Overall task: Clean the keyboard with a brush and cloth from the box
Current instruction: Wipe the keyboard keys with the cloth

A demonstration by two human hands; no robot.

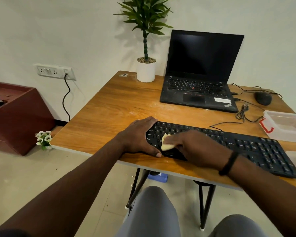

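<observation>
Wooden table (109, 106) fills the middle of the view, set against a pale wall, with the person's knees and the floor below its near edge.

Nearest on it lies the keyboard (246, 147), slanting from the middle toward the right front corner. The left hand (140, 137) clamps the keyboard's left end, fingers over the far edge and thumb along the near edge, steadying it. The right hand (195, 146) presses a small yellow cloth (167, 142) onto the left-hand keys; the fingers lie over the cloth, and I cannot tell whether they pinch it or just press it flat. A dark band sits on that wrist.

Judging by this, the cloth-wiping step is in hand and has covered little ground: the cloth is at the left end, with the long run of keys to the right and the number pad not yet reached. The next move calls for drawing the cloth rightward along the rows with even pressure while the left hand holds the board from sliding.

Farther right, the clear box (270, 132) with a red latch stands open just beyond the keyboard. No brush is visible. Beyond that are a tangled cable, a mouse (263, 98), an open laptop (200, 82) with a dark screen, and a potted plant (146, 69) at the back.
</observation>
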